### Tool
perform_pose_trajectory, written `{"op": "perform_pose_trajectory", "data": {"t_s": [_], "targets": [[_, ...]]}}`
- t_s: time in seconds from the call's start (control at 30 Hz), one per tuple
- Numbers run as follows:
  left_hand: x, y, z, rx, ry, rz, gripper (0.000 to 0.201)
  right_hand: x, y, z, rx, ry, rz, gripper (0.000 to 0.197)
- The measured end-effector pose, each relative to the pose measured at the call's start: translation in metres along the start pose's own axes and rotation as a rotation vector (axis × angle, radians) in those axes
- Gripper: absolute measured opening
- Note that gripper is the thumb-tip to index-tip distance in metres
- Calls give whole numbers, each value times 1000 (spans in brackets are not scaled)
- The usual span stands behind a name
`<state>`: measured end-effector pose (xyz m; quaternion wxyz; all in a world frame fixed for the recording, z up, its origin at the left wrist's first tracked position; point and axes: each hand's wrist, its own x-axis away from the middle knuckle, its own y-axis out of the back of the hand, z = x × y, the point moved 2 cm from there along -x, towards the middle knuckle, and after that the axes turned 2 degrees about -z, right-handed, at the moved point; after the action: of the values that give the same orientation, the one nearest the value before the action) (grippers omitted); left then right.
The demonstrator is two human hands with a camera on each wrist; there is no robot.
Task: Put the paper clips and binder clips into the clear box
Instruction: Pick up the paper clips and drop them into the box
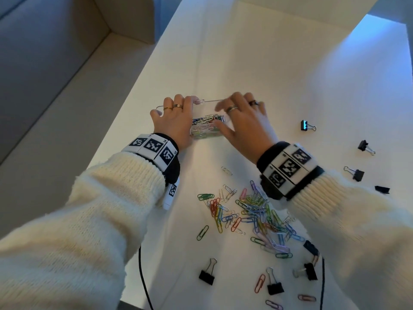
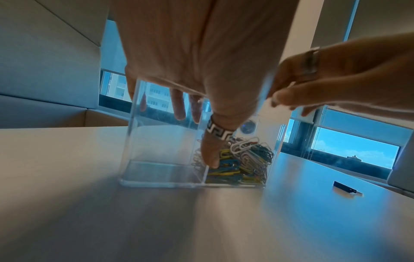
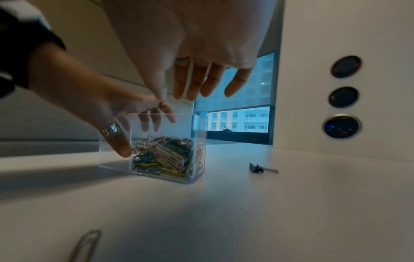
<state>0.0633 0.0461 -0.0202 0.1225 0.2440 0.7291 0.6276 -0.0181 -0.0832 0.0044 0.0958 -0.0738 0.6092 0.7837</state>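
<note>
The clear box [image 1: 206, 128] stands on the white table [image 1: 279, 74]; its right compartment holds a heap of paper clips [image 2: 244, 159], its left one looks bare. My left hand [image 1: 185, 117] grips the box, thumb [image 2: 210, 156] on the near wall and fingers over the far wall. My right hand [image 1: 223, 115] hovers just above the box's right end, fingers spread and holding nothing [image 3: 179, 95]. A loose pile of coloured paper clips [image 1: 252, 211] lies near me. Several black binder clips lie scattered, one at the front [image 1: 206, 275] and one to the right [image 1: 305, 125].
A black cable [image 1: 143, 276] loops over the table's near edge. A grey bench [image 1: 44, 74] runs along the table's left side. A single paper clip [image 1: 226, 170] lies between box and pile. On the right wall sit round buttons [image 3: 341, 126].
</note>
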Motion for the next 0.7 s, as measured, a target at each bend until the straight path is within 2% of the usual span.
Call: {"op": "perform_pose_trajectory", "data": {"t_s": [0.03, 0.07, 0.17, 0.23, 0.4, 0.6, 0.7], "targets": [[0, 0, 0, 7, -2, 4, 74, 8, 2, -6, -76, -42, -26, 25], [0, 0, 0, 12, -3, 7, 73, 16, 1, -11, -128, -84, 24, 25], [0, 0, 1, 15, -5, 3, 75, 46, -16, -17, -132, -189, 482, 40], [0, 0, 1, 23, -4, 4, 76, 64, -22, -11, -167, -188, 660, 45], [1, 2, -1, 37, -7, 9, 74, 88, -25, 19, -380, -130, 813, 43], [1, 2, -1, 29, -5, 7, 75, 93, -31, 29, -285, 17, 793, 79], [1, 2, 0, 30, -4, 3, 75, 101, -38, 37, -224, 73, 756, 73]]}}
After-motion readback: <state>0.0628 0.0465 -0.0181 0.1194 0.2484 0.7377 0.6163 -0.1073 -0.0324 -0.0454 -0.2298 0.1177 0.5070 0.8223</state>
